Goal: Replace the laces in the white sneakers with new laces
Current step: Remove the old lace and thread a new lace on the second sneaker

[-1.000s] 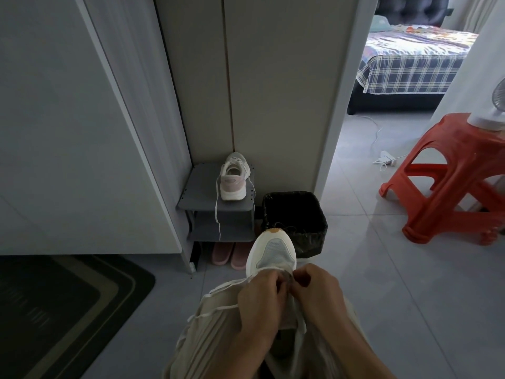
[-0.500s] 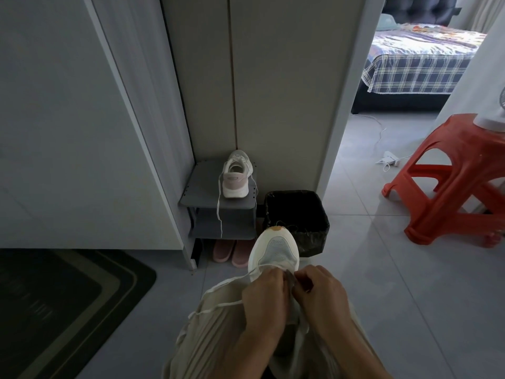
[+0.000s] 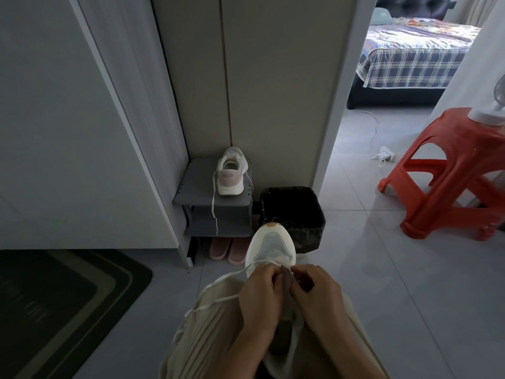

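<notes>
Head view: the sneaker (image 3: 270, 250) lies on the lap with its long axis running straight away from the body. Its toe is just beyond both sets of knuckles and its heel is hidden under the wrists. Left hand (image 3: 261, 295) has curled fingers pinching the lace (image 3: 216, 302), which trails off that hand's outer side across the lap. Right hand (image 3: 318, 294), just beside it, pinches the sneaker's eyelet edge; whether it also holds lace I cannot tell. Any pull-through likely runs leftward, so it falls to the left hand.
</notes>
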A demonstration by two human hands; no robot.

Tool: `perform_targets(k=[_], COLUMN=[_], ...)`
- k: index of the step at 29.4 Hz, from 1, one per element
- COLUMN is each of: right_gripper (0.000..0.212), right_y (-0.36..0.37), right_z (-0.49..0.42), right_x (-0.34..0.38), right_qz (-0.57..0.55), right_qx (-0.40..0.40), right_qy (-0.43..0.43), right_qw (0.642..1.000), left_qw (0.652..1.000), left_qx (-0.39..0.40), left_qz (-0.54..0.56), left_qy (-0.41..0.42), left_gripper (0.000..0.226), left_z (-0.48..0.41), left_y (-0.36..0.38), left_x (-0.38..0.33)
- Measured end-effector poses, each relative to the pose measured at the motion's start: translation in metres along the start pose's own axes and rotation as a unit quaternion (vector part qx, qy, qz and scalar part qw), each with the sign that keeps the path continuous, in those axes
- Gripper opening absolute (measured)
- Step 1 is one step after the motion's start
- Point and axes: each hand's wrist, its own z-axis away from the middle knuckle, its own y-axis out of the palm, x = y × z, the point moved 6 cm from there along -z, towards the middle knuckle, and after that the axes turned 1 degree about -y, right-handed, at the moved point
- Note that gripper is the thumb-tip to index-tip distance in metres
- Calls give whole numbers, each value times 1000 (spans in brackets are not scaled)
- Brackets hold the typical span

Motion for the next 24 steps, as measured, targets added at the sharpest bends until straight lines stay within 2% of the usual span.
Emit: perform_targets(k=[5, 9, 11, 13, 17, 20, 24], right_gripper=[34, 40, 39, 32, 29, 28, 25], right_y=[2, 12, 12, 3, 1, 2, 2], right_z=[1, 1, 1, 3, 4, 3, 7], right_x=[-3, -7, -2, 7, 11, 11, 16], right_qz=[7, 24, 33, 44, 68, 53, 36], right_qx=[32, 65, 60, 18, 4, -9, -21], right_qy=[17, 38, 19, -28, -49, -42, -79], right_qw=[999, 997, 998, 998, 996, 998, 996], left_qw=[997, 998, 998, 997, 986, 985, 987], left_qx=[18, 3, -9, -1, 31, 34, 23], left_qz=[61, 29, 43, 80, 160, 163, 149], left_qy=[31, 58, 41, 11, -43, -50, -57], left_gripper=[12, 40, 31, 11, 24, 19, 12], left_z=[-2, 0, 1, 0, -2, -2, -5], left_y=[-2, -3, -4, -3, -5, -5, -6], left_x=[3, 3, 4, 7, 10, 10, 11])
